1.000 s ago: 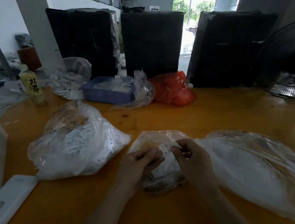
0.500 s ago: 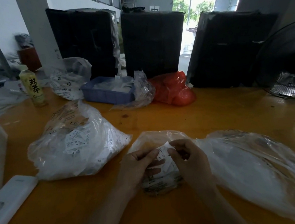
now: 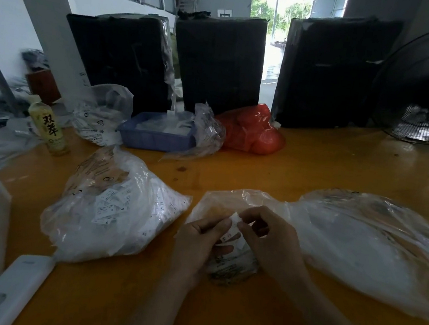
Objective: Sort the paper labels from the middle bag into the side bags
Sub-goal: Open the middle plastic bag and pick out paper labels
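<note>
Right hand (image 3: 270,239): thumb and forefinger pinch the top edge of a small white paper label (image 3: 234,219), other fingers curled. Left hand (image 3: 198,243): fingers curled round the same label from the left, fingertips touching it just below the right hand's pinch; more labels show under its fingers. Both hands sit over the near half of the middle bag (image 3: 219,205), a small clear plastic bag lying on the orange table (image 3: 315,163).

Left side bag (image 3: 111,212): clear, bulging with white labels, just left of the middle bag. Right side bag (image 3: 367,246): clear, larger, its mouth touching the middle bag.

Far side: blue tray (image 3: 154,137), red bag (image 3: 251,132), drink bottle (image 3: 49,127) at far left.
</note>
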{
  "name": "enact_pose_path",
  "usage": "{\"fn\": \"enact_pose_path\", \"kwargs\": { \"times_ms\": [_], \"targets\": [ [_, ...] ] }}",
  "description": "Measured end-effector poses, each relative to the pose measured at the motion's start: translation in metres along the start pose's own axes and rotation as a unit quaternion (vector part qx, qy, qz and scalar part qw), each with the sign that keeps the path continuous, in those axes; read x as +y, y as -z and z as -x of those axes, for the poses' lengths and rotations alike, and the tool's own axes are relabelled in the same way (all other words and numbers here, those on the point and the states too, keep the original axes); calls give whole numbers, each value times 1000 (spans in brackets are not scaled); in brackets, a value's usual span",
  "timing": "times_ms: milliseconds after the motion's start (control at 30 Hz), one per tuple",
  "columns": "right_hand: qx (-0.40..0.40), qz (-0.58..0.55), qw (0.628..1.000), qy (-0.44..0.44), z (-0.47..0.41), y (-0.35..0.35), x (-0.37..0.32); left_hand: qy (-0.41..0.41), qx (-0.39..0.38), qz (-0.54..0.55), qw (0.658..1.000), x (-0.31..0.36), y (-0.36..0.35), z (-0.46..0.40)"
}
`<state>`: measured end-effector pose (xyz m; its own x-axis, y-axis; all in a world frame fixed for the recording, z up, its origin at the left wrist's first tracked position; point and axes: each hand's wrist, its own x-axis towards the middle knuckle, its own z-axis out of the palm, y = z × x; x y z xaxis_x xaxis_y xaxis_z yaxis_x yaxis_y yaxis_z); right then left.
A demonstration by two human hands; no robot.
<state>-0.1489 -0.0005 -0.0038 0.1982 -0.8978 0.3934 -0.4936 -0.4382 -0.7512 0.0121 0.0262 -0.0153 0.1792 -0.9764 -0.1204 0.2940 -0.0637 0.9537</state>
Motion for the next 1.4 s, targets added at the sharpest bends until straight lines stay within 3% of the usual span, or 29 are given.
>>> {"fn": "enact_pose_path", "kwargs": {
  "times_ms": [267,400,500,567,633,700,800,867,933,1033,1200,1267,1333,1400],
  "targets": [
    [-38,-8,999,15,0,0,-2,-5,-14,-3,1000,0,2,1],
    [8,-45,999,-9,-1,8,-3,-67,-2,-118,991,9,-1,8],
    [33,-53,998,-23,-5,23,-7,-165,23,-266,949,30,3,19],
    [50,-9,998,-39,-9,42,-7,-234,74,-299,922,53,14,27],
    [26,108,992,-53,-13,66,-1,-324,189,-347,860,77,40,29],
    [-20,231,969,-87,-13,89,8,-363,324,-389,782,99,75,27],
    [-73,391,903,-163,-12,116,28,-281,429,-397,761,114,122,15],
    [-95,457,862,-199,-12,124,40,-194,400,-452,773,111,138,4],
    [-114,485,842,-209,-13,125,49,-158,328,-511,779,104,137,-5],
    [-136,483,841,-202,-13,118,58,-165,251,-587,752,94,126,-14],
    [-101,488,840,-215,-13,108,64,-143,211,-667,700,93,122,-25],
    [-78,487,842,-221,-13,107,61,-120,227,-700,666,94,123,-25],
    [-50,467,856,-218,-12,108,56,-133,272,-677,671,95,120,-20],
    [-18,433,882,-187,-11,107,49,-198,336,-622,679,95,114,-14]
  ]
}}
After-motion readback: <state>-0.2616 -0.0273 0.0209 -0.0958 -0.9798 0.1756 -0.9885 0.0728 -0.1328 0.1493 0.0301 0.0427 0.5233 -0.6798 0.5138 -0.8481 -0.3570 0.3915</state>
